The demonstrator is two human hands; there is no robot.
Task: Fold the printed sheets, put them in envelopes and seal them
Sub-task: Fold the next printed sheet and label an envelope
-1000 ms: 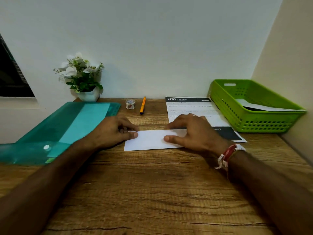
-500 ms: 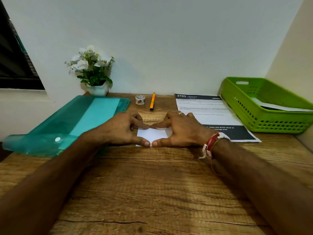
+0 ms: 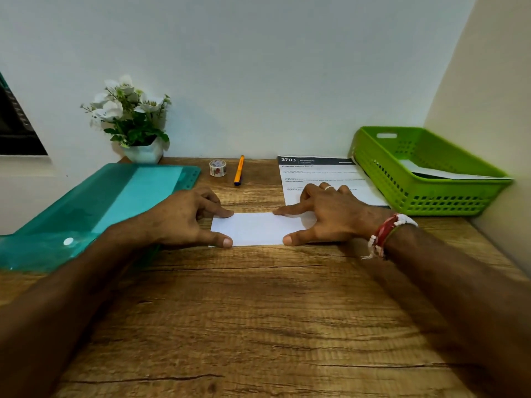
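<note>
A small home-office or study corner: a wood-grain desk [image 3: 258,326] pushed into the angle of two plain painted walls [image 3: 258,67]. Stationery lines its back edge around an orange pen [image 3: 239,170]: a roll of patterned tape [image 3: 217,168] just left of the pen, a teal plastic document folder [image 3: 115,202] farther left, a printed sheet [image 3: 316,173] to the pen's right, and beyond that a green plastic paper basket [image 3: 373,168]. A pot of white artificial-looking flowers [image 3: 129,116] well left of the pen adds a domestic touch.

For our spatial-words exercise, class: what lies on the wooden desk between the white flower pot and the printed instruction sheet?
In the head view, a small patterned tape roll and an orange pen lie there.
</note>
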